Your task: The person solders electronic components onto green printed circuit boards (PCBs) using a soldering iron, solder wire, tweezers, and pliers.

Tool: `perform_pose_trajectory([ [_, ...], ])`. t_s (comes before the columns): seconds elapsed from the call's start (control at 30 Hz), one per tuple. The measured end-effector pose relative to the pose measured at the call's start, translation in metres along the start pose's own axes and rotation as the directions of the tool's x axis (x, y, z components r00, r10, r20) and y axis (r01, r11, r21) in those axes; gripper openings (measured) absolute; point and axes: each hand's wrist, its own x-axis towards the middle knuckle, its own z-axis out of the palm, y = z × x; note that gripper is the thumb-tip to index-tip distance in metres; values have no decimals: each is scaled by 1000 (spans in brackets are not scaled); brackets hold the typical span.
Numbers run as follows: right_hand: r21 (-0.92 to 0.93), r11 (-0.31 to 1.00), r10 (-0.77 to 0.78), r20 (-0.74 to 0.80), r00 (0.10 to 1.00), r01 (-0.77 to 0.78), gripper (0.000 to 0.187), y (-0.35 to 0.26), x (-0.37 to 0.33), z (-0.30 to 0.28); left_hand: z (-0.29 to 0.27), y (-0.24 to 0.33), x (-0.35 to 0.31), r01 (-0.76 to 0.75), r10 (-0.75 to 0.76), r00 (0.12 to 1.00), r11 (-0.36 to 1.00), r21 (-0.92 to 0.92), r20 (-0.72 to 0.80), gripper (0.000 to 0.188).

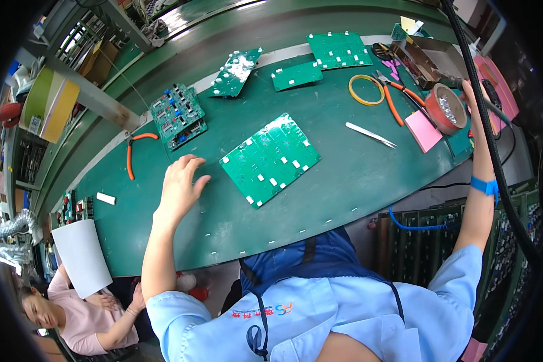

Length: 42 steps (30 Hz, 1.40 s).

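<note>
A green circuit board (271,160) with several white parts lies at a slant in the middle of the green table. Just left of it, my left hand (186,178) is open and empty, its thumb apart from the bent fingers. My right hand (478,96) reaches to the far right, beside a round reddish tin (445,108) with silvery wire-like stuff inside. Its fingers appear closed round a grey rod-like tool (447,78); a thick black cable crosses in front and partly hides the grip. White tweezers (371,135) rest between the board and the tin.
Further green boards (339,49) line the table's back edge. A stack of populated boards (178,114) stands left, near orange-handled pliers (131,158). Orange-handled cutters (394,99), a yellow tape ring (366,90) and a pink pad (424,131) lie right. Another person (84,320) sits lower left.
</note>
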Motion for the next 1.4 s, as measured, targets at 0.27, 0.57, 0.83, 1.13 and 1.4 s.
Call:
perform_pose_trajectory([
  [0.27, 202, 979, -51, 109, 993, 28, 18, -19, -86, 49, 4, -31, -23, 93, -95, 993, 995, 24, 64, 9],
  [0.57, 457, 889, -119, 246, 962, -7, 23, -47, -157, 94, -34, 29, -43, 249, -140, 959, 833, -495, 247, 9],
  [0.83, 461, 885, -117, 360, 925, -68, 13, -71, -198, 135, 13, 77, -1, -159, 151, 987, 851, -500, -58, 6],
  [1.13, 366, 931, -187, 469, 863, 3, 12, -69, -195, 154, 36, 76, 5, -188, 143, 974, 942, -278, -174, 6],
  [1.4, 361, 932, -172, 507, 844, -27, 13, -67, -195, 162, 38, 75, 4, -186, 146, 976, 947, -262, -164, 6],
])
